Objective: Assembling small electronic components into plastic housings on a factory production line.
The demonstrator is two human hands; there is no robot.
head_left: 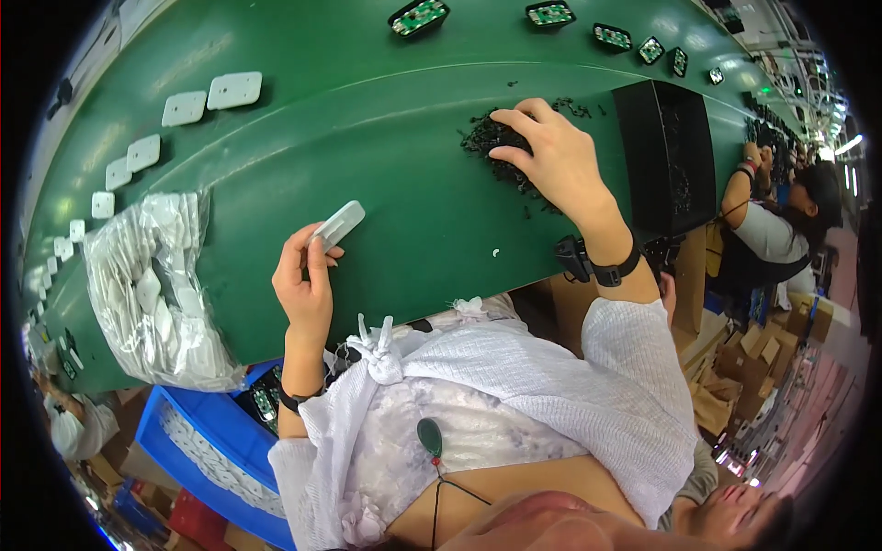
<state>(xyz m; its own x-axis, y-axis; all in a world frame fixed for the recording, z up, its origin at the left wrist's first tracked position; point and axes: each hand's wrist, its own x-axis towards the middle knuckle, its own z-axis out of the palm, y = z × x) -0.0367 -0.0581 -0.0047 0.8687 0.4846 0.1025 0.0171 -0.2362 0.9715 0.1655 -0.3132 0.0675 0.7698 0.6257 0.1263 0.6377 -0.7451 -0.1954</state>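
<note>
My left hand [306, 280] is closed on a white plastic cover [344, 222], a small rounded oblong pinched between thumb and fingers and tilted above the green table. Over a loose pile of small black parts [482, 140] reaches my right hand [554, 158]. Its thumb and fingers are curved but apart, and the fingertips are at the pile. Nothing shows between them, though the undersides of the fingers are hidden. The black pieces are too small to name.
A black open box [640, 151] stands right of the pile. A clear bag of white pieces [147, 303] lies at left. White covers [235, 90] and black housings with green circuit boards [419, 18] line the green table [395, 119]. A blue bin [179, 459] sits below. Other people work nearby.
</note>
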